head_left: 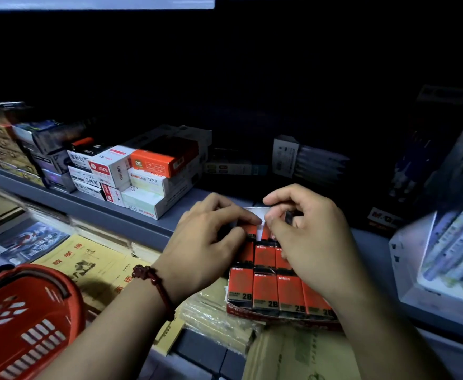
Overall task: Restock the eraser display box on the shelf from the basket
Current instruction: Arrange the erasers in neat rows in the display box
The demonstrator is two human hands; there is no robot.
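The eraser display box (282, 315) sits at the shelf's front edge, filled with rows of red and black 2B erasers (264, 293). My left hand (208, 242) lies over the box's back left part, its fingertips pressing on an eraser in the back row. My right hand (307, 237) is over the back right part, fingers curled, pinching a dark eraser (289, 217) above the back row. A white gap (259, 229) shows between the back-row erasers. The red basket (30, 319) is at the lower left; its contents are hidden.
Stacked stationery boxes (145, 176) stand on the grey shelf (131, 218) to the left. A pen display (449, 256) rises on the right. Yellow exercise books (93, 267) and plastic-wrapped packs (214, 322) lie on the lower level under my left arm.
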